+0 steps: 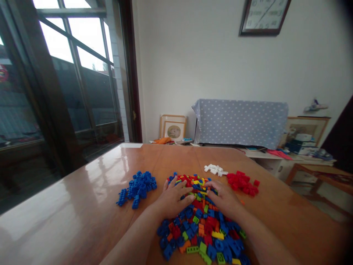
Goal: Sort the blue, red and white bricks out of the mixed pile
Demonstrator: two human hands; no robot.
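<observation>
A large pile of mixed toy bricks [201, 228] in blue, red, orange, green and yellow lies on the wooden table. My left hand [175, 197] rests over the pile's upper left part, fingers spread. On the upper right part of the same pile is my right hand [223, 197], its fingers apart. No brick shows in either hand's grip. Left of the pile sits a heap of blue bricks [140, 186]. Red bricks [242, 183] form a heap beyond my right hand, and a few white bricks [215, 169] lie behind it.
The glossy brown table [91, 195] reaches toward the wall. Behind it stand a low cabinet [278, 165], an object under a dotted blue cloth [242, 121] and framed pictures [174, 130]. A wooden stool [322, 171] is at the right.
</observation>
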